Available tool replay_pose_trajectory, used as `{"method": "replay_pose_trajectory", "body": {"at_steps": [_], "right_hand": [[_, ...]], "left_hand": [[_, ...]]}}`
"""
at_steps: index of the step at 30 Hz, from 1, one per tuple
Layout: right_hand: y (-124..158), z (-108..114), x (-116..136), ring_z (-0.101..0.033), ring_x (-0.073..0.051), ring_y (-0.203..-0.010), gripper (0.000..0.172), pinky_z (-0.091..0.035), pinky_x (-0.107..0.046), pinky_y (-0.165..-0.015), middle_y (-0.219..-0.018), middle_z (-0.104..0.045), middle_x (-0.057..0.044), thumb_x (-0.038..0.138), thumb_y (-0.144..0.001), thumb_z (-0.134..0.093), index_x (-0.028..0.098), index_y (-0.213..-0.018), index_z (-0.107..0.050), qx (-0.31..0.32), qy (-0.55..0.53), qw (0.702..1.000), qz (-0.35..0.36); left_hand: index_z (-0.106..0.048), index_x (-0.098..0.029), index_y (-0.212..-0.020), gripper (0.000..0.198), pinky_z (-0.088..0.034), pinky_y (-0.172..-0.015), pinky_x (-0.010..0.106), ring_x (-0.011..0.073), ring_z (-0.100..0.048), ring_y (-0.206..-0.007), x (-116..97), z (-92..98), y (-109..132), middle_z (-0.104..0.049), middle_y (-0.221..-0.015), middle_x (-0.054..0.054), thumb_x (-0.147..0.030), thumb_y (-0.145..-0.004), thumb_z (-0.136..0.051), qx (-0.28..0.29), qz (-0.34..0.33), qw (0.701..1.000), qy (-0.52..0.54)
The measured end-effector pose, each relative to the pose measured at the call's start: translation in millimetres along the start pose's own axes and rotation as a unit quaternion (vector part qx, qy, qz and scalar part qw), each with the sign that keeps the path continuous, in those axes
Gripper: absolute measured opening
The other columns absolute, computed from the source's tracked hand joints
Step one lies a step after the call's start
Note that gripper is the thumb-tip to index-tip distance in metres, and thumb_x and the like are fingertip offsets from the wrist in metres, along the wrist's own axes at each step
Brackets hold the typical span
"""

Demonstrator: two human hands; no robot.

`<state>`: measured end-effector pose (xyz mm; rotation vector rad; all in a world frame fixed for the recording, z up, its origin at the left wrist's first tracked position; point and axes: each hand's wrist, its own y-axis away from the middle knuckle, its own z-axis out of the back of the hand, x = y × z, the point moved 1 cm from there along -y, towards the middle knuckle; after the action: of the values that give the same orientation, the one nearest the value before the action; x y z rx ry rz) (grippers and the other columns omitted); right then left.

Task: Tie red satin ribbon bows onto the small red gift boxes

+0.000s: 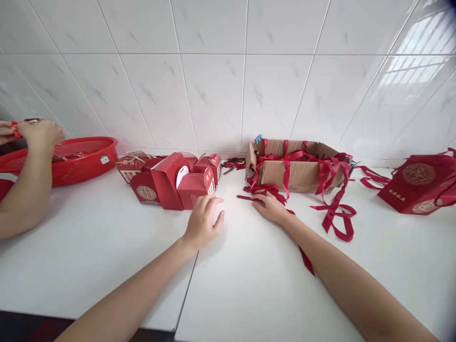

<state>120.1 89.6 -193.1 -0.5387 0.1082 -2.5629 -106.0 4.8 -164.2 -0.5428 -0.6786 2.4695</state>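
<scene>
My left hand (203, 223) is over the white table with its thumb apart from curved fingers, and nothing is in it. Just beyond its fingertips stands a red gift box (194, 185) with gold print, in a cluster with other red boxes such as a tall one (167, 183). My right hand (270, 207) rests low on the table, its fingers closed over a narrow dark red strip (244, 197). Loose red ribbon (308, 262) runs out from under my right forearm. Just behind that hand is an open cardboard box (301, 173) with red ribbons draped over its sides.
A red plastic basket (85, 164) stands at the left, where another person's hand (41, 132) works above it. A red gift box (413, 185) leans at the right. A looped ribbon bow (340, 213) lies on the table. The tiled wall (213, 95) bounds the back.
</scene>
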Motion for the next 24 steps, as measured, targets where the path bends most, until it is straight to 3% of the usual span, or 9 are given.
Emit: {"method": "replay_pose_trajectory", "body": {"at_steps": [4, 9, 12, 14, 16, 18, 20, 22, 24], "right_hand": [[6, 18, -10, -0.049, -0.027, -0.106, 0.033, -0.041, -0.041, -0.091, -0.115, -0.052, -0.012, 0.024, -0.091, -0.039, 0.019, -0.099, -0.071, -0.094, 0.046, 0.992, -0.064], [19, 75, -17, -0.045, -0.038, -0.104, 0.027, -0.038, -0.056, -0.084, -0.103, -0.051, -0.015, 0.034, -0.079, -0.057, 0.023, -0.099, -0.072, -0.12, 0.098, 0.972, -0.179], [33, 119, -14, -0.046, -0.039, -0.107, 0.037, -0.04, -0.056, -0.084, -0.112, -0.053, -0.014, 0.047, -0.076, -0.06, 0.025, -0.104, -0.069, -0.133, 0.073, 0.964, -0.218], [47, 146, -7, -0.048, -0.035, -0.108, 0.034, -0.041, -0.052, -0.087, -0.116, -0.053, -0.012, 0.046, -0.077, -0.059, 0.026, -0.103, -0.069, -0.2, 0.032, 0.958, -0.202], [64, 169, 3, -0.051, -0.031, -0.107, 0.032, -0.043, -0.049, -0.088, -0.116, -0.055, -0.01, 0.043, -0.079, -0.056, 0.026, -0.102, -0.069, -0.265, 0.003, 0.945, -0.191], [82, 187, 13, -0.054, -0.029, -0.102, 0.031, -0.045, -0.049, -0.086, -0.116, -0.057, -0.008, 0.042, -0.078, -0.058, 0.026, -0.102, -0.068, -0.306, -0.019, 0.932, -0.194], [97, 201, 19, -0.056, -0.028, -0.101, 0.029, -0.047, -0.049, -0.083, -0.116, -0.059, -0.006, 0.042, -0.076, -0.06, 0.028, -0.1, -0.069, -0.358, -0.038, 0.909, -0.211], [110, 210, 22, -0.056, -0.029, -0.103, 0.027, -0.047, -0.05, -0.083, -0.117, -0.059, -0.004, 0.043, -0.076, -0.061, 0.031, -0.099, -0.069, -0.405, -0.049, 0.882, -0.237], [120, 217, 21, -0.057, -0.029, -0.104, 0.026, -0.047, -0.051, -0.084, -0.115, -0.06, -0.003, 0.044, -0.076, -0.061, 0.034, -0.099, -0.069, -0.435, -0.051, 0.859, -0.265]], "left_hand": [[-0.044, -0.022, -0.107, 0.03, -0.038, -0.091, 0.047, 0.0286, -0.048, -0.104, 22, 20.5, -6, -0.05, -0.105, 0.011, -0.026, -0.081, -0.057, -0.213, 0.036, 0.971, -0.099], [-0.04, -0.019, -0.111, 0.05, -0.032, -0.099, 0.052, 0.0323, -0.039, -0.116, 49, 52.3, -13, -0.042, -0.117, 0.016, -0.039, -0.072, -0.064, -0.385, 0.164, 0.897, -0.14], [-0.04, -0.021, -0.112, 0.057, -0.032, -0.099, 0.055, 0.0345, -0.038, -0.119, 69, 69.1, -24, -0.045, -0.124, 0.015, -0.045, -0.068, -0.066, -0.386, 0.302, 0.866, -0.101], [-0.048, -0.023, -0.105, 0.053, -0.029, -0.099, 0.058, 0.0371, -0.038, -0.121, 82, 75.0, -32, -0.052, -0.118, 0.011, -0.051, -0.064, -0.069, -0.343, 0.37, 0.86, -0.08], [-0.053, -0.024, -0.097, 0.045, -0.03, -0.099, 0.057, 0.0342, -0.047, -0.113, 93, 77.3, -39, -0.059, -0.101, 0.007, -0.048, -0.064, -0.07, -0.311, 0.395, 0.863, -0.049], [-0.054, -0.022, -0.095, 0.036, -0.04, -0.093, 0.049, 0.026, -0.057, -0.093, 99, 79.6, -42, -0.06, -0.088, 0.003, -0.039, -0.066, -0.069, -0.319, 0.386, 0.866, 0.011], [-0.051, -0.019, -0.099, 0.038, -0.047, -0.083, 0.039, 0.0188, -0.057, -0.08, 100, 87.7, -40, -0.056, -0.083, 0.0, -0.034, -0.069, -0.068, -0.352, 0.358, 0.863, 0.058], [-0.044, -0.019, -0.112, 0.048, -0.046, -0.082, 0.036, 0.0154, -0.053, -0.079, 96, 104.6, -35, -0.05, -0.086, -0.001, -0.036, -0.073, -0.066, -0.378, 0.326, 0.865, 0.054], [-0.032, -0.021, -0.12, 0.052, -0.045, -0.084, 0.038, 0.0158, -0.051, -0.089, 89, 128.6, -28, -0.044, -0.101, 0.002, -0.038, -0.08, -0.061, -0.418, 0.238, 0.876, 0.019]]}}
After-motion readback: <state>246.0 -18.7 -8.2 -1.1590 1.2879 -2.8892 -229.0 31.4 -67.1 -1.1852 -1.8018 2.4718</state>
